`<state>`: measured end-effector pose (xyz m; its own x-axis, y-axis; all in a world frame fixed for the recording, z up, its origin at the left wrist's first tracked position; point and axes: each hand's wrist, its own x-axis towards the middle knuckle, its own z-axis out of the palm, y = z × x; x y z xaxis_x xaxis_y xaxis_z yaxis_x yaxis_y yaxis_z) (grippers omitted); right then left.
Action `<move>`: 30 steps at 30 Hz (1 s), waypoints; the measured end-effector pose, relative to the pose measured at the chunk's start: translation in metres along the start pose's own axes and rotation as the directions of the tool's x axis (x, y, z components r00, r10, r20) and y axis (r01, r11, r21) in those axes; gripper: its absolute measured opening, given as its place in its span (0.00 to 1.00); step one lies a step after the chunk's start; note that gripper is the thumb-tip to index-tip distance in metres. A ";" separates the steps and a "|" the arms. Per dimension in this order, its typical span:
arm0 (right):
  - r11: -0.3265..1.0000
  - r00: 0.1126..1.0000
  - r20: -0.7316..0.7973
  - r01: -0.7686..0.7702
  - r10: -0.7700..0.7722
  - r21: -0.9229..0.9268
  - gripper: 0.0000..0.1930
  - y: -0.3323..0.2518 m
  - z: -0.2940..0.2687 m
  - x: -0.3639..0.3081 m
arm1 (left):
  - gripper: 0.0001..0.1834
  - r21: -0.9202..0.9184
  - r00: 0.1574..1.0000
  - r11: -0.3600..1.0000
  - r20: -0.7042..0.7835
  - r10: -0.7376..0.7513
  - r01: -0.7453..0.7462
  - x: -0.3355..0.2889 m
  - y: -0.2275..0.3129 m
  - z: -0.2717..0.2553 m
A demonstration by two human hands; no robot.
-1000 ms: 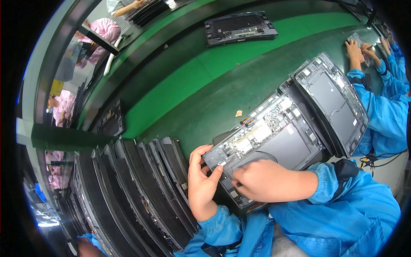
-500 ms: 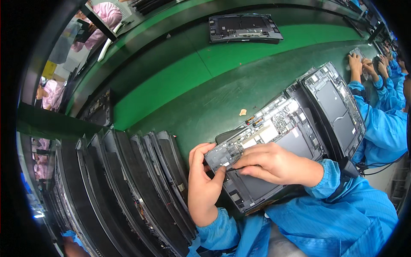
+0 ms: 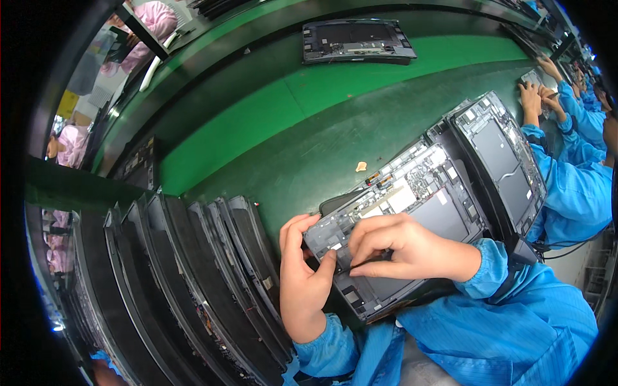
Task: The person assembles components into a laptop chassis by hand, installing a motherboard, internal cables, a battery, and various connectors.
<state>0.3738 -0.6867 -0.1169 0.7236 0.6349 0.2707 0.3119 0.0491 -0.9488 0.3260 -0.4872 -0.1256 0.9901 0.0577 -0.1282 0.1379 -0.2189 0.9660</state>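
In front of me lies an opened tablet-like chassis (image 3: 444,215), tilted on the bench, its circuit board and flat dark battery panels showing. My left hand (image 3: 302,276) grips its left corner, thumb on the top face and fingers round the far edge. Over the left part of the chassis, my right hand (image 3: 412,251) pinches a thin dark strip-like piece (image 3: 368,262); its exact kind is hard to make out. The fingertips of that hand are close to the left thumb. Part of the chassis is hidden beneath the right hand.
More opened chassis (image 3: 505,164) lie stacked at the right. A row of upright chassis with dark padding (image 3: 193,276) stands at the left. Another chassis (image 3: 357,42) lies on the far green surface (image 3: 257,122). Blue-sleeved co-workers' hands (image 3: 531,100) are at the far right.
My right hand's fingers have curled and pulled back slightly from the left thumb, still pinching the dark piece. My left hand keeps its grip. The whole view has shifted slightly.
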 end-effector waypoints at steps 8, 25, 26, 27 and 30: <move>0.977 0.999 -0.039 0.017 -0.026 -0.213 0.08 0.010 0.008 -0.005 | 0.30 -0.178 0.998 0.984 -0.063 0.017 -0.028 -0.003 -0.005 0.005; 0.958 0.994 -0.034 0.086 -0.099 -0.273 0.08 0.009 0.009 -0.002 | 0.30 -0.234 0.998 0.972 -0.062 -0.005 -0.010 -0.003 -0.007 0.005; 0.958 0.994 -0.035 0.086 -0.099 -0.272 0.08 0.009 0.009 -0.003 | 0.30 -0.233 0.998 0.972 -0.064 -0.008 -0.007 -0.003 -0.007 0.005; 0.958 0.995 -0.033 0.081 -0.094 -0.274 0.08 0.010 0.009 -0.003 | 0.30 -0.231 0.998 0.973 -0.063 -0.009 -0.006 -0.003 -0.007 0.005; 0.957 0.996 -0.029 0.071 -0.082 -0.280 0.08 0.011 0.010 -0.004 | 0.30 -0.265 0.998 0.964 -0.048 -0.043 0.029 -0.002 -0.009 0.004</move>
<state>0.3686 -0.6812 -0.1300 0.7132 0.6057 0.3527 0.5222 -0.1236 -0.8438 0.3227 -0.4890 -0.1346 0.9807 0.1134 -0.1591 0.1544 0.0487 0.9868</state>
